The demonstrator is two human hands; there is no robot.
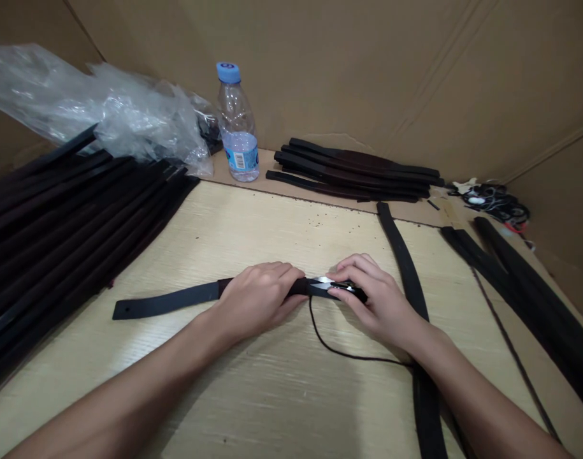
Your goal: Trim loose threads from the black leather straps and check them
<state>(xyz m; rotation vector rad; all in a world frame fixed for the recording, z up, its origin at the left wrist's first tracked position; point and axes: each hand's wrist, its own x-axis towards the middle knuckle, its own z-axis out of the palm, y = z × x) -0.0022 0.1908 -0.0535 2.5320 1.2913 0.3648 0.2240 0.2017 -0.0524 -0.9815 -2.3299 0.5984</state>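
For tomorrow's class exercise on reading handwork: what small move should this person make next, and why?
Probably the right hand should ease the small silver-bladed snips onto the thin black cord close to the strap. The left hand already steadies the long dark flat strap, the blades sit at its end, and the cord loops away from there.

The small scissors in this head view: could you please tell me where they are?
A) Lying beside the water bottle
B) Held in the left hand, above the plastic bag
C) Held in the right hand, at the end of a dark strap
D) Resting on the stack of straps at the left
C: the right hand closes around the small scissors, their silver blades at the end of the dark strap that the left hand holds.
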